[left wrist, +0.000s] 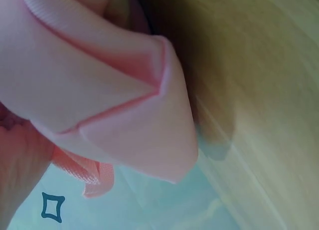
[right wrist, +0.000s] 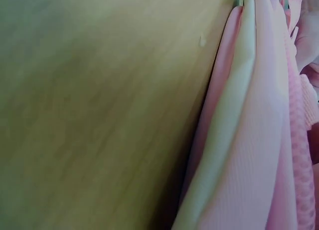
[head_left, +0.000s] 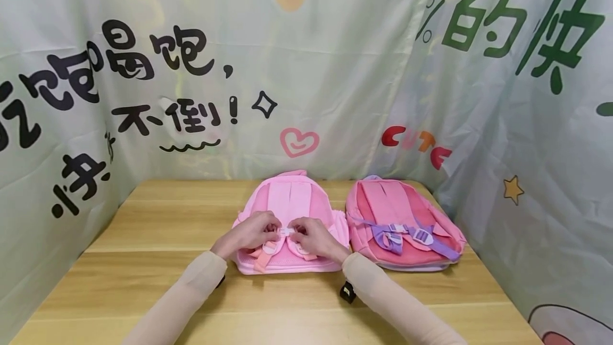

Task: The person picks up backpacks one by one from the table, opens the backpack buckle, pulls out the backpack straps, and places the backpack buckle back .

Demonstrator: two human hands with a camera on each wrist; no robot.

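A light pink backpack [head_left: 290, 196] lies on the wooden table with its back panel and shoulder straps facing up. At the middle of its straps is a white plastic buckle [head_left: 286, 232]. My left hand [head_left: 253, 229] pinches the buckle's left side between curled fingers and thumb. From the other side, my right hand [head_left: 313, 236] pinches its right end. In the left wrist view, the pink side fabric [left wrist: 134, 135] fills much of the picture, with part of the left hand at the left edge. The right wrist view shows the backpack's lower side [right wrist: 244, 155] along the tabletop.
To the right lies a second, darker pink backpack [head_left: 383, 201] with purple straps [head_left: 445, 249] and a buckle across its back. The wooden table [head_left: 172, 217] is enclosed by printed pale curtains [head_left: 335, 84] at the back and both sides.
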